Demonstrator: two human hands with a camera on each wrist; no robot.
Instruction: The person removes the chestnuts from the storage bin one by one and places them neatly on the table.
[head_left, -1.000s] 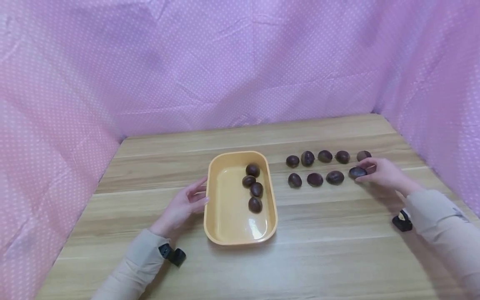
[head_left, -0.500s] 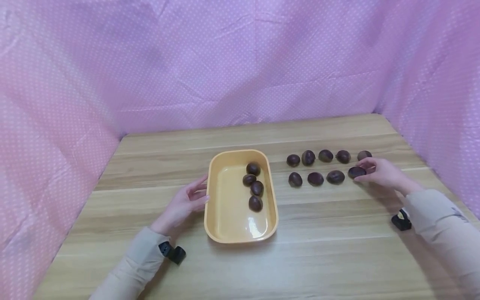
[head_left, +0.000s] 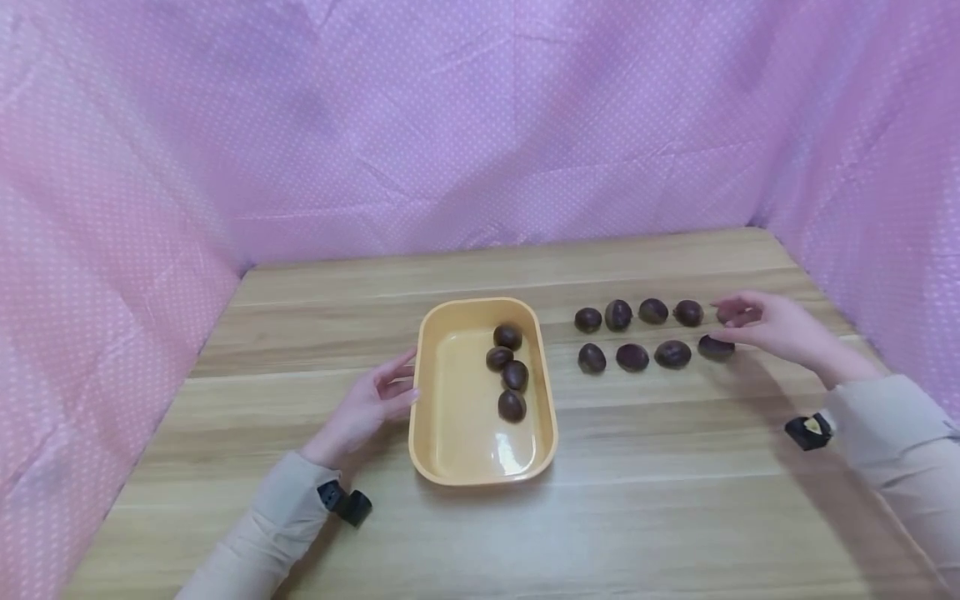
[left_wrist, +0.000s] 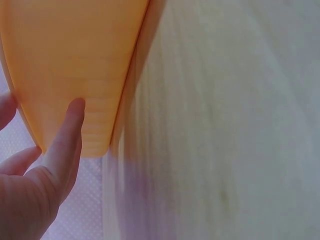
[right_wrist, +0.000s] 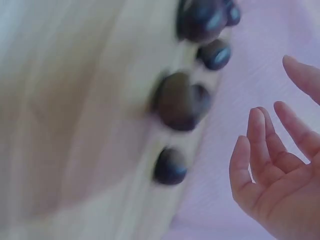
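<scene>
My left hand (head_left: 363, 414) rests against the left outer wall of a yellow-orange plastic tray (head_left: 416, 417). In the left wrist view its extended fingers touch the tray's side. Several dark purple-brown passion fruits (head_left: 514, 376) lie inside along the tray's right side. To the right, more passion fruits (head_left: 632, 357) are set out on the table in two rows. My right hand (head_left: 776, 329) hovers over the right end of these rows, holding nothing, its fingers spread in the right wrist view. It lies just above the front row's last passion fruit (head_left: 716, 347) and partly hides the back row's last one.
All of this is on a wood-grain table (head_left: 637, 517). Pink dotted cloth (head_left: 480, 125) hangs behind it and along both sides. A small black device (head_left: 345, 503) is strapped to the left wrist, another black device (head_left: 808, 432) to the right.
My right hand has let go of the front row's last passion fruit and lifted slightly up and away to the right. The left hand and the tray stay in place.
</scene>
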